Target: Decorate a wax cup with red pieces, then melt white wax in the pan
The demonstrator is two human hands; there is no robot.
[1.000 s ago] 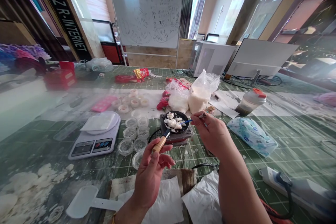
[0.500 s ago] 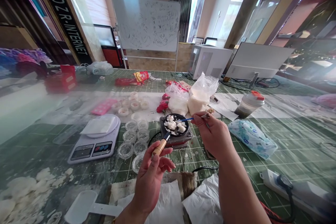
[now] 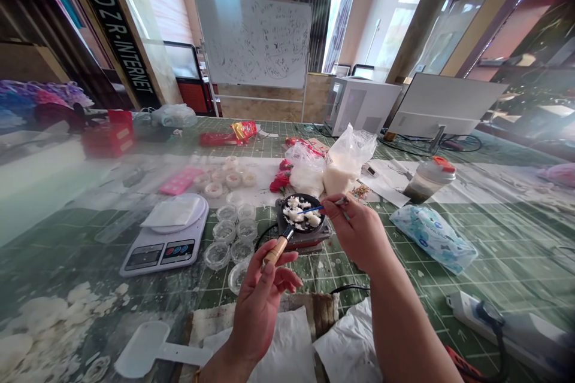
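Note:
A small black pan [image 3: 302, 222] holding white wax chunks [image 3: 298, 212] sits on a little grey heater [image 3: 314, 237]. My left hand [image 3: 263, 302] pinches the pan's wooden handle [image 3: 275, 249] between thumb and fingers. My right hand [image 3: 357, 232] is closed on a thin blue-tipped stick [image 3: 320, 208] whose tip reaches into the white chunks. Behind the pan stand two clear bags of white flakes [image 3: 335, 164].
A white kitchen scale [image 3: 166, 237] and several small clear cups [image 3: 228, 233] lie left of the pan. White paper [image 3: 287, 350] and a cloth lie near me. A tissue pack [image 3: 432, 236], a shaker bottle [image 3: 426, 178] and a power strip [image 3: 512, 329] are on the right. White wax scraps [image 3: 40, 317] cover the near left.
The stick's tip has shifted slightly within the chunks, and my right hand has moved a little left. My left hand keeps its hold on the handle.

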